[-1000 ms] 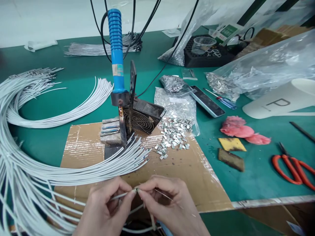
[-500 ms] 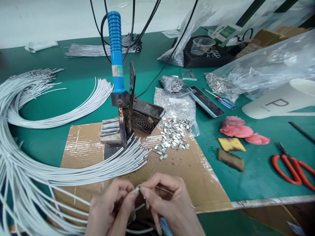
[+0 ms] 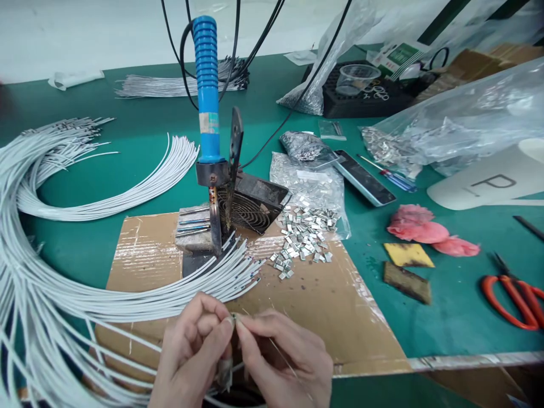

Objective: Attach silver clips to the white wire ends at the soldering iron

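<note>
Low in the middle, my left hand (image 3: 195,345) is closed, thumb and forefinger pinching the end of a white cable, mostly hidden by the fingers. Against that tip press the fingertips of my right hand (image 3: 283,354), also closed. A thin silvery wire (image 3: 283,356) runs through the right hand and trails down across it. Behind the hands, a bundle of white cables (image 3: 170,300) curves in from the left, its ends fanned out on a cardboard sheet (image 3: 306,317). Small metal clips (image 3: 304,241) lie in a pile beyond.
A blue-handled soldering iron (image 3: 208,96) stands upright in a holder beside a small fan (image 3: 250,204). Plastic bags (image 3: 314,175), a phone (image 3: 365,178), a screwdriver (image 3: 389,173), sponges (image 3: 408,280) and red-handled scissors (image 3: 510,297) lie rightward.
The view has shifted slightly, so the table things sit a little further right. My hands stay fingertip to fingertip; the right hand has turned a little, and its wire now slopes down more steeply.
</note>
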Motion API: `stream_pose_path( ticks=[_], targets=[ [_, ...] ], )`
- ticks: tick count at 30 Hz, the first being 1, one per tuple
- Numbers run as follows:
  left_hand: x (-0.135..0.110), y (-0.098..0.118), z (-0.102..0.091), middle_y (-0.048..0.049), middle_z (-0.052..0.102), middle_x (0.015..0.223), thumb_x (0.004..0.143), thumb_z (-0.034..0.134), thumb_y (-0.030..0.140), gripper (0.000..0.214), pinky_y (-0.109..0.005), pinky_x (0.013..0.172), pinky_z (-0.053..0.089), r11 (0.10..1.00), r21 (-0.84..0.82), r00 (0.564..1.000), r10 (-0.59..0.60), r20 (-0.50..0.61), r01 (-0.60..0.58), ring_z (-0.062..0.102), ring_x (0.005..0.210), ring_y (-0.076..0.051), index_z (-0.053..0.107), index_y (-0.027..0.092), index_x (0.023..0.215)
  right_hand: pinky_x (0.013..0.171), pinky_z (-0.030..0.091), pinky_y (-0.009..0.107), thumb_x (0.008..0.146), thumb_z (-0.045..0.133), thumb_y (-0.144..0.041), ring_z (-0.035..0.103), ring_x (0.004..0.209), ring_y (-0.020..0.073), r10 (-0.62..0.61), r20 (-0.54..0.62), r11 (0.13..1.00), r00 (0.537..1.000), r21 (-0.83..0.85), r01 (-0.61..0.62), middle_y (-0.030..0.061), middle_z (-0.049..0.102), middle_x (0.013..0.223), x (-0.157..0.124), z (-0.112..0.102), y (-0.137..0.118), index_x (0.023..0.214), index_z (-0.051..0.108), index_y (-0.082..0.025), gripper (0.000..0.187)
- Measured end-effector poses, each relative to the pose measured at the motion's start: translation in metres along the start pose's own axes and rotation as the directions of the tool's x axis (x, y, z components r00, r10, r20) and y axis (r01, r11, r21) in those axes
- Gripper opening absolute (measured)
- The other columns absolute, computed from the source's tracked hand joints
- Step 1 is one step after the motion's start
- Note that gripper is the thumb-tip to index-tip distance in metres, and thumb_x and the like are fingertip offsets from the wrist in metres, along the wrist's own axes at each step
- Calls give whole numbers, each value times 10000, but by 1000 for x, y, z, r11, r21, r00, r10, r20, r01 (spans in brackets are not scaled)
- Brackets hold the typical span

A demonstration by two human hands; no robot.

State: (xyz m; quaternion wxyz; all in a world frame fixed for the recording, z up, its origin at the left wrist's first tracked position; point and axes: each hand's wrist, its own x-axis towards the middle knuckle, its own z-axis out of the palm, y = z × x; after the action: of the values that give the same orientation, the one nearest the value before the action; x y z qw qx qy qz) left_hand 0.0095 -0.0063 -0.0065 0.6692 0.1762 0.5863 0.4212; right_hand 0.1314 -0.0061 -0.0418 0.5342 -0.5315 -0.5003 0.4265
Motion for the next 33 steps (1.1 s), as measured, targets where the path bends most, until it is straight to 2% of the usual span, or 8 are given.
stream_pose_path(
  ticks=[2,4,7,11,14,19,25,33],
  targets=[
    [2,2,1,103,431,480,686,879,576,500,-151,454,171,999,9,999,46,-15,-46,217,462,-32,608,158,721,470,415,234,868,706,-133,557,484,120,-109,87,991,990,-68,115,2,653,577,5,-8,-2,822,829,-204,150],
    [3,4,2,105,397,473,660,887,588,517,-167,464,152,996,33,996,80,-31,-79,219,479,-46,606,155,687,500,455,239,875,699,-103,604,519,134,-133,197,987,971,-68,149,17,698,620,11,-16,-3,900,849,-223,193],
    [4,9,3,112,374,461,631,909,549,500,-183,472,137,993,84,994,91,-66,-85,192,481,-48,602,155,651,504,477,223,860,733,-125,642,554,141,-17,273,1000,962,16,14,27,732,672,19,-26,-5,911,868,-261,198],
    [5,13,5,107,382,452,639,906,419,401,-191,476,140,983,151,988,118,-101,-102,211,468,-46,605,154,631,446,425,203,828,780,-199,566,475,100,235,215,956,948,123,-265,10,676,651,21,-27,-6,822,874,-258,111],
    [5,14,6,109,377,452,639,897,393,377,-189,474,139,979,173,987,124,-105,-105,219,460,-45,606,154,626,443,418,195,817,791,-226,552,454,81,314,234,911,920,200,-361,-2,645,652,19,-23,-7,823,876,-256,90],
    [4,13,5,106,383,445,644,893,388,363,-187,471,154,976,184,986,137,-97,-118,238,448,-46,615,155,625,441,405,185,803,800,-231,537,457,73,332,244,893,911,230,-387,-3,632,653,18,-19,-8,814,878,-254,82],
    [5,12,4,104,387,436,652,872,358,323,-191,464,159,971,206,986,141,-93,-119,235,437,-48,620,160,613,443,409,193,806,798,-236,530,462,84,300,211,917,930,205,-343,-2,627,642,18,-21,-9,772,861,-243,73],
    [4,9,3,96,412,446,662,836,330,266,-188,471,161,940,289,966,225,-132,-179,254,439,-50,647,149,620,437,433,184,781,832,-307,516,453,73,360,187,883,914,249,-399,2,626,648,16,-14,-8,725,841,-209,114]
  ],
)
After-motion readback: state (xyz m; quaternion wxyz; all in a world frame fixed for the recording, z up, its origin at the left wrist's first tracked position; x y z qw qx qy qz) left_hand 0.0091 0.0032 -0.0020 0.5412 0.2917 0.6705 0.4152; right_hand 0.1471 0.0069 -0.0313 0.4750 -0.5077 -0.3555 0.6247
